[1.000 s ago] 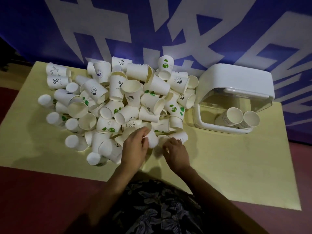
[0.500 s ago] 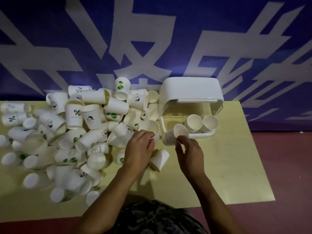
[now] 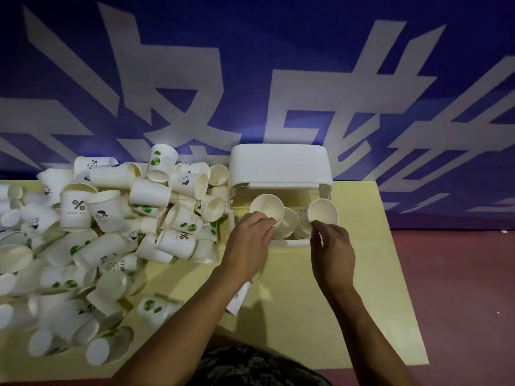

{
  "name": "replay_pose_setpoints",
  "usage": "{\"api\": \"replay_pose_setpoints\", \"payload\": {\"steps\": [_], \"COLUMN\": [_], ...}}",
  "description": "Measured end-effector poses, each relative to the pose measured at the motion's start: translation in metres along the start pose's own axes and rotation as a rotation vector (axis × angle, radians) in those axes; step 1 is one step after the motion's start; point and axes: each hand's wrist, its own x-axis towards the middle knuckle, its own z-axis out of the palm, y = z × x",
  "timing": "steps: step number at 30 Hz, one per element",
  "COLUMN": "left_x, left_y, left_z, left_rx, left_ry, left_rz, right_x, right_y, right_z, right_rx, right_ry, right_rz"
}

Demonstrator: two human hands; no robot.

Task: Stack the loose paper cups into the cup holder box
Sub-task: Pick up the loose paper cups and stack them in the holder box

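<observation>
A white cup holder box (image 3: 280, 162) with a clear front stands at the back of the yellow table (image 3: 312, 316). My left hand (image 3: 248, 243) pinches the rim of a white paper cup (image 3: 266, 206) at the box's open front, mouth toward me. My right hand (image 3: 331, 252) holds a second paper cup (image 3: 323, 211) by its rim at the right of the opening. Between them lies a row of stacked cups (image 3: 288, 222) inside the box. A big pile of loose paper cups (image 3: 106, 232) covers the table's left half.
A blue wall with large white characters (image 3: 250, 79) rises right behind the table. Red floor (image 3: 459, 288) lies to the right of the table's edge. One loose cup (image 3: 237, 299) lies partly hidden under my left forearm.
Both hands have lifted a cup each from the pile's near edge and carried them right to the box opening. The view has swung right with them.
</observation>
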Motion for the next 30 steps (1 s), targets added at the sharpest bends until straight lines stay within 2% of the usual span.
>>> {"api": "replay_pose_setpoints", "payload": {"steps": [6,10,11,13,22,27,29,30], "left_x": [0.027,0.04,0.04,0.038,0.039,0.019,-0.006,-0.02], "left_y": [0.014,0.028,0.03,0.025,0.005,-0.004,-0.022,-0.033], "left_z": [0.031,0.041,0.045,0.055,0.07,0.049,0.029,0.019], "left_rx": [0.136,0.174,0.186,0.211,0.245,0.13,0.084,0.089], "left_ry": [-0.168,-0.372,-0.407,-0.362,-0.468,-0.273,-0.229,-0.262], "left_rz": [-0.053,-0.045,-0.088,-0.108,-0.237,-0.158,-0.165,-0.186], "right_x": [0.023,0.03,0.032,0.033,0.03,0.015,-0.002,-0.014], "right_y": [0.037,0.053,0.057,0.062,0.067,0.045,0.035,0.03], "right_z": [0.01,0.023,0.026,0.033,0.05,0.043,0.046,0.05], "right_rx": [-0.113,-0.155,-0.158,-0.162,-0.138,-0.072,-0.018,0.007], "right_ry": [-0.157,-0.227,-0.241,-0.273,-0.285,-0.172,-0.237,-0.309], "right_rz": [-0.055,-0.14,-0.158,-0.184,-0.167,-0.179,-0.197,-0.189]}}
